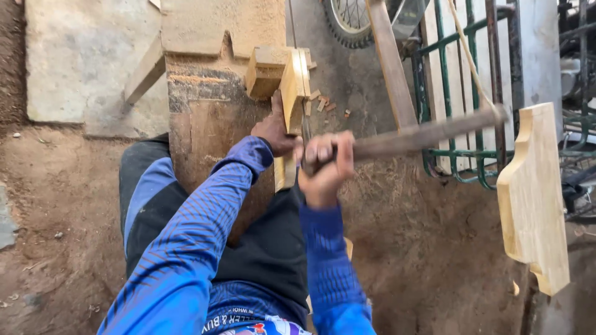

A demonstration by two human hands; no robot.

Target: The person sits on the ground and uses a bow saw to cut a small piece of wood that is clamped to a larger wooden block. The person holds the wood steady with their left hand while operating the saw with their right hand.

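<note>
**Hand tool held over upright wooden piece on bench**

Head view, looking down along both blue sleeves. Left hand [275, 131] wrapped around the near edge of a pale wooden piece [292, 99] standing on edge; fingers hidden behind the wood, thumb side toward the camera. Piece upright on a dusty wooden workbench [208, 118], its far end touching a small wooden block [264, 71]. Lower end of the piece visible just below the hands, close to the body.

Right hand [324, 164] clenched in a fist around the handle of a long dark tool [422, 135]. Tool running up and to the right from the fist, blurred; kind of tool and its working end not readable. Right fist just beside the left hand, knuckles nearly touching.

Sawdust layered on the bench top, wood chips [323, 104] scattered on the ground beyond the piece. Shaped pale board [532, 198] with notched outline leaning at right, near a green metal grille [462, 99]. Spoked wheel [347, 18] at top centre. Bare earth floor [56, 205] to the left, concrete slab [81, 59] above it.
</note>
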